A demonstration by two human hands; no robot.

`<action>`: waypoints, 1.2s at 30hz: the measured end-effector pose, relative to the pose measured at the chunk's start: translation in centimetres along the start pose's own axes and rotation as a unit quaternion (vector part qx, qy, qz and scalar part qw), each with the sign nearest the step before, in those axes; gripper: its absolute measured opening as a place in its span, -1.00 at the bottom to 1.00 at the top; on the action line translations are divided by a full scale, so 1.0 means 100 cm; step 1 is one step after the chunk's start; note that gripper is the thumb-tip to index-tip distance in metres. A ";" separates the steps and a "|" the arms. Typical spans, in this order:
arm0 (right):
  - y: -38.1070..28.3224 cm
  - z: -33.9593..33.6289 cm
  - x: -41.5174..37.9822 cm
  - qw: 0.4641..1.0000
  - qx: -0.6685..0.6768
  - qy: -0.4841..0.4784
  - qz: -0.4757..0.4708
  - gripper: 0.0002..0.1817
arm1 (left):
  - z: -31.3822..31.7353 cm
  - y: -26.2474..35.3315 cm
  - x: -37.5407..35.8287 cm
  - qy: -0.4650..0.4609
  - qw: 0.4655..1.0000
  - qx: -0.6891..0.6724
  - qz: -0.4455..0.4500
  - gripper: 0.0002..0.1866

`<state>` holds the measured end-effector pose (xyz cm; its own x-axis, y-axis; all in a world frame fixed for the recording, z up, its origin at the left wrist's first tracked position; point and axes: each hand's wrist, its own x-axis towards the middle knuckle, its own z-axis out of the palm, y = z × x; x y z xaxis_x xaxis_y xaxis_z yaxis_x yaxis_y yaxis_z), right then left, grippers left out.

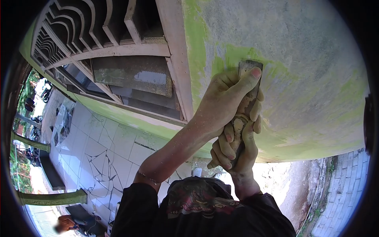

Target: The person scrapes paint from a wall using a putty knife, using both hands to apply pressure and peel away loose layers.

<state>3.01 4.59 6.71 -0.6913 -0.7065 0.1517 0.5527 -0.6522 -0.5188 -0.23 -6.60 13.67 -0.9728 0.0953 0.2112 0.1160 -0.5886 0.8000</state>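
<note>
One scraper [246, 103] is gripped by the left hand [232, 94] near its tip and the right hand [245, 158] lower down, up at the patchy green wall [304, 91]. Scraping seems in hand; another stroke calls for steady pressure.

Barred window frame [142, 50] at upper left; glass louvre pane [134, 75] fitted, surface streaked. Pale tiled floor [118, 136] below, with an inlay of irregular dark joints. Two green posts [55, 197] at far left. Motorcycle [46, 94] beyond. Seated person [67, 224], orange top, lower left. Block paving [339, 193], lower right.
</note>
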 end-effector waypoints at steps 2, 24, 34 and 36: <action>-0.006 0.003 0.005 0.999 -0.021 -0.042 0.001 -0.47 | 0.003 0.005 -0.002 0.010 1.000 0.002 -0.009 -0.54; -0.007 0.010 0.002 1.000 -0.004 0.004 -0.009 -0.49 | 0.003 -0.003 0.002 0.006 0.999 0.035 -0.010 -0.54; -0.002 0.009 0.002 0.999 0.005 0.034 -0.010 -0.50 | 0.005 0.002 -0.002 0.024 0.999 0.037 -0.019 -0.54; -0.014 0.012 0.013 0.998 -0.059 -0.009 -0.007 -0.45 | 0.009 0.012 0.005 0.038 0.997 0.060 0.041 -0.53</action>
<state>1.88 4.23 8.66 -0.6892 -0.7034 0.1738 0.4837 -0.6253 -0.6123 -0.36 -6.50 15.24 -0.9709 -0.0128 0.2392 0.2145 -0.4906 0.8446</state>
